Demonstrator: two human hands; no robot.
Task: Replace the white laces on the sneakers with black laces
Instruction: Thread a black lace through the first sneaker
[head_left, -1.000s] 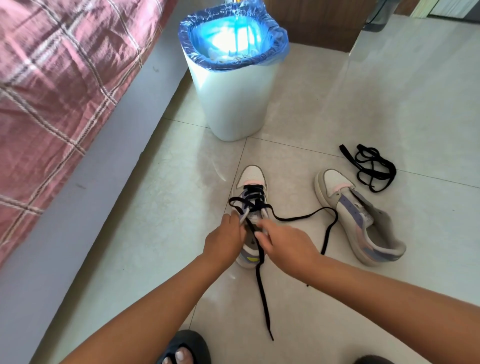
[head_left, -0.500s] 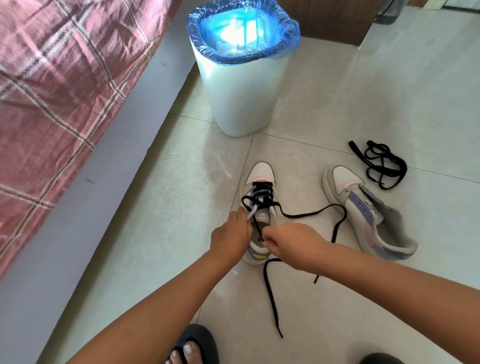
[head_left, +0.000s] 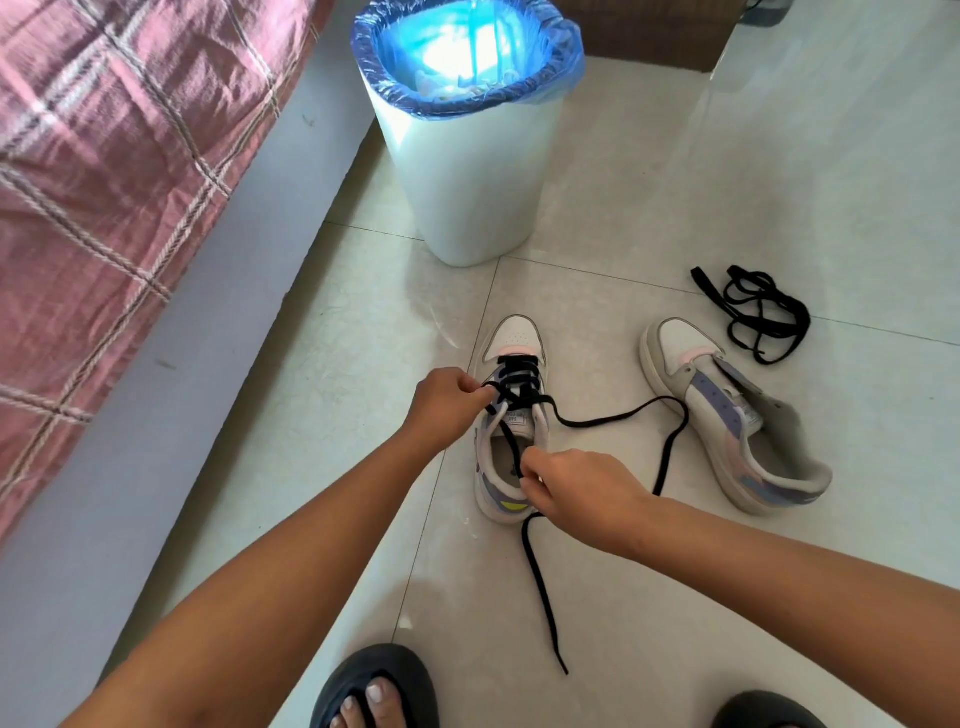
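A white sneaker (head_left: 514, 332) with pastel panels stands on the floor, toe away from me, a black lace (head_left: 608, 418) threaded through its front eyelets. My left hand (head_left: 447, 402) pinches the shoe's left eyelet edge where the lace crosses. My right hand (head_left: 576, 491) grips one lace end over the shoe's opening; that end trails toward my feet. The other end loops right across the tiles. The second sneaker (head_left: 737, 421) lies to the right with no lace. A spare black lace (head_left: 758, 312) lies bunched beyond it.
A white bin (head_left: 467, 171) with a blue liner stands just beyond the sneakers. A bed with a pink checked cover (head_left: 104, 156) and grey base runs along the left. My feet in dark sandals (head_left: 374, 686) are at the bottom edge.
My right hand has pulled the lace end back toward me, away from the eyelets. My left hand stays at the shoe's left side. The view has shifted closer.
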